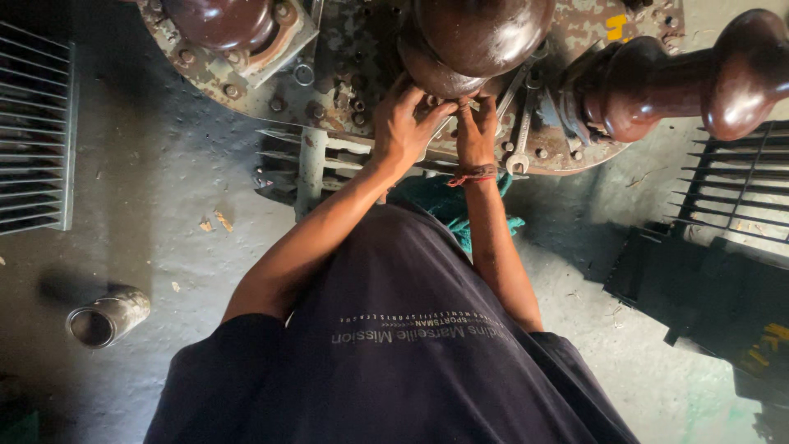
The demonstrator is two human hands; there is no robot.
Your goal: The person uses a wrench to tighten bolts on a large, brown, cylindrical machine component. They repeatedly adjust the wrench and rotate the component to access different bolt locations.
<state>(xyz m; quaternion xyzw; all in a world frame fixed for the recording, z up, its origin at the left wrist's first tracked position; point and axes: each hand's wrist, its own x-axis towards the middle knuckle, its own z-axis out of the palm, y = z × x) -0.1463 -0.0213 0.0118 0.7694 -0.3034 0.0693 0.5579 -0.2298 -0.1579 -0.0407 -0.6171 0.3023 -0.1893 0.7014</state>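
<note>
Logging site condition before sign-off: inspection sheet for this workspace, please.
Surface: rusty, paint-flaked top plate with bolts; grey concrete floor below.
Job's things: both hands at the base of the middle brown insulator; what the fingers pinch is hidden.
Clutter: spanners lying on the plate; green cloth under the arms; metal can on its side on the floor; small debris.
Grips: left hand and right hand close together, fingers curled; red band on right wrist.
Cables: nothing seen.
Surroundings: two more insulators; finned radiator panels left and right; black sheet on the floor.
</note>
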